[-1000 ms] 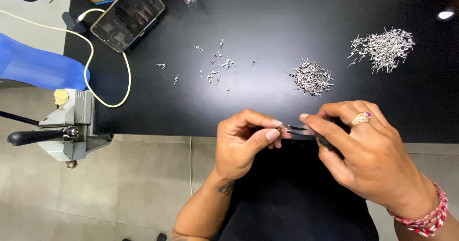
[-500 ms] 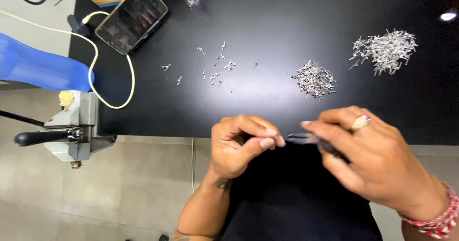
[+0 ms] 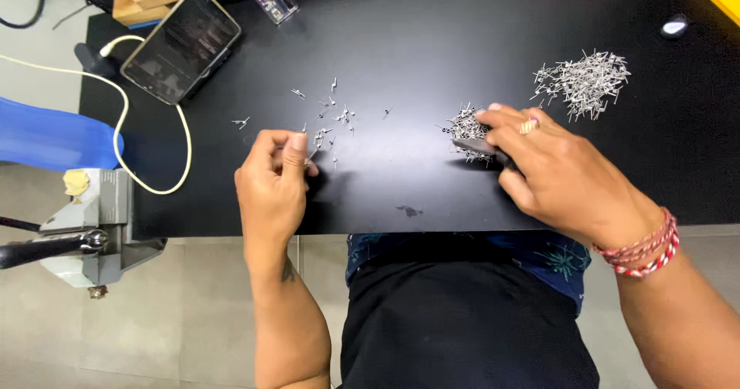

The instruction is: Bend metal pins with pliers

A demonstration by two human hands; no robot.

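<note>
1. Now a dark tool (image 3: 486, 147) is gripped in the closed right hand (image 3: 551, 169), its tip touching the small pin pile (image 3: 465, 124).
2. Scattered pins (image 3: 333, 119) lie just beyond the left hand (image 3: 274, 185), whose fingertips are pinched; what is held cannot be told.

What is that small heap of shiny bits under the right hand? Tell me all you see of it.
The middle heap is a loose pile of tiny silvery pins, metal by their look, lying tangled on the black table. It sits between scattered pins to the left and a larger heap to the right. The right hand reaches its fingertips and a dark tool onto the heap's near edge.
</note>
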